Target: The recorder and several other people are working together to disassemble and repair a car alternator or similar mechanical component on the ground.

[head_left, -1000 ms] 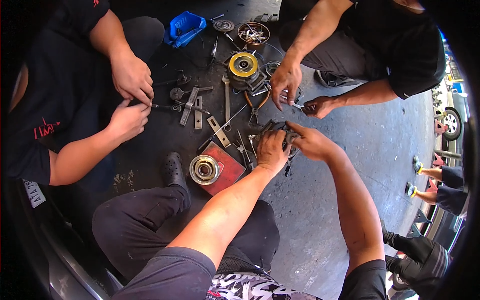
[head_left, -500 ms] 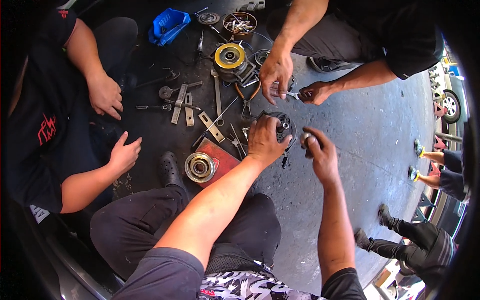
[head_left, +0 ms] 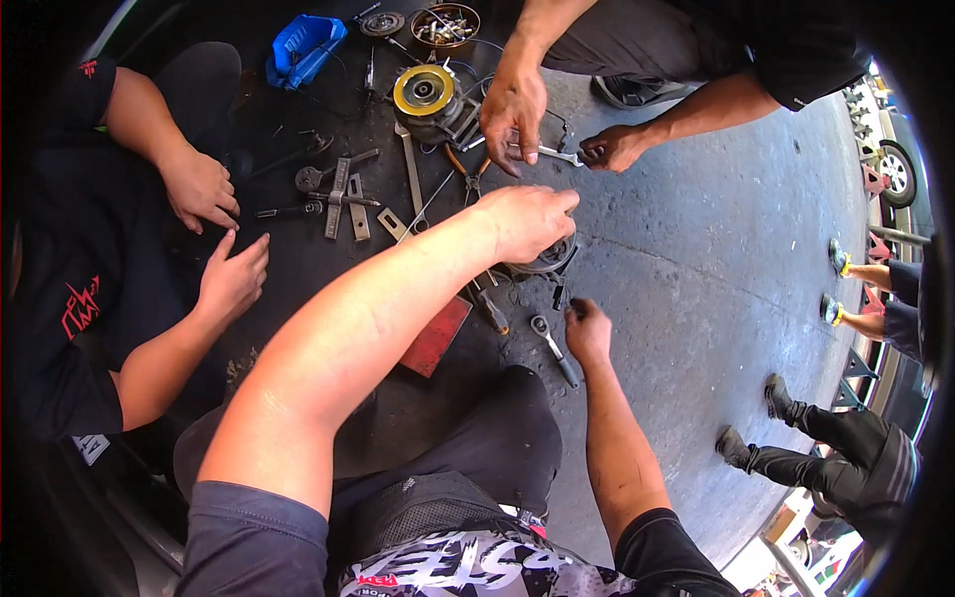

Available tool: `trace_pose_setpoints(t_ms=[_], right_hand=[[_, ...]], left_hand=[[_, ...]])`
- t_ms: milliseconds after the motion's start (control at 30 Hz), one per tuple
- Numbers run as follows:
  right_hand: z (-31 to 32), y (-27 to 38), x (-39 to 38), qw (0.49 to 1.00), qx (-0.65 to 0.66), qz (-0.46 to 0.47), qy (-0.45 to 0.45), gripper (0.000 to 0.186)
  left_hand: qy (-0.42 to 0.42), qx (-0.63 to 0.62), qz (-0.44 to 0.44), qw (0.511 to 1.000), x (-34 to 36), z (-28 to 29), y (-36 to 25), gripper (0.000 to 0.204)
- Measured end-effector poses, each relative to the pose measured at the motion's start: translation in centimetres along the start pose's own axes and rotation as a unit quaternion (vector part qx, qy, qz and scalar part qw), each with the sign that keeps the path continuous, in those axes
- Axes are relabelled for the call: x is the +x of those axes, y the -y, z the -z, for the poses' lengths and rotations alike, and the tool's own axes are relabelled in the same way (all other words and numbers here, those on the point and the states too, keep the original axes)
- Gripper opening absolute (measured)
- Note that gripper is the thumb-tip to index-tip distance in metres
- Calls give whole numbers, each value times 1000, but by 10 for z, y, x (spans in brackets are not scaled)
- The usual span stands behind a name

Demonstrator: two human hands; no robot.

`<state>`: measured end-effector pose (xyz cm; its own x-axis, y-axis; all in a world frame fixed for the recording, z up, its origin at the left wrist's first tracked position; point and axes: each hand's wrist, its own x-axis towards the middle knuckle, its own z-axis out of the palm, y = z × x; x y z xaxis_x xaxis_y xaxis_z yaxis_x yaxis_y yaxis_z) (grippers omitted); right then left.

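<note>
My left hand (head_left: 538,225) is on top of a round dark metal part (head_left: 549,262) on the floor, its fingers curled over the far side. The palm and forearm hide much of that part. My right hand (head_left: 590,330) is off to the right and nearer me, apart from the part, with its fingers drawn together. Whatever is in it, if anything, is hidden. Beside it on the floor lies a ratchet wrench (head_left: 554,351). A tool with an orange-tipped handle (head_left: 494,313) rests just near the round part.
Across from me, a co-worker's hands (head_left: 517,109) hold a wrench (head_left: 552,154). Behind stand a yellow-ringed pulley unit (head_left: 426,93), a bowl of bolts (head_left: 446,26) and a blue tray (head_left: 304,50). Another person's hands (head_left: 236,271) are at left. A red box (head_left: 435,338) lies under my forearm.
My left hand has rolled over the round part, its forearm now stretching across the red box. My right hand has drawn back toward me. A ratchet wrench now shows on the floor beside it.
</note>
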<state>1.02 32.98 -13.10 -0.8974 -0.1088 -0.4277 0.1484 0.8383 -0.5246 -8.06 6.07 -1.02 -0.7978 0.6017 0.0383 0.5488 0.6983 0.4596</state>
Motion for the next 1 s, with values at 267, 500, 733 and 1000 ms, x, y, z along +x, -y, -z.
trace_pose_setpoints(t_ms=[267, 500, 733, 1000], right_hand=[[60, 96, -11, 984, -20, 130, -124, 14], [3, 108, -37, 981, -26, 184, 54, 15], [-65, 114, -14, 968, -122, 124, 181, 22], [-111, 145, 27, 955, -138, 175, 197, 24]], left_hand=[[96, 52, 48, 993, 4, 14, -1, 33], [-119, -36, 198, 972, -6, 34, 0, 50], [-205, -516, 384, 738, -144, 25, 32, 22], [-159, -200, 629, 735, -263, -95, 27, 23]])
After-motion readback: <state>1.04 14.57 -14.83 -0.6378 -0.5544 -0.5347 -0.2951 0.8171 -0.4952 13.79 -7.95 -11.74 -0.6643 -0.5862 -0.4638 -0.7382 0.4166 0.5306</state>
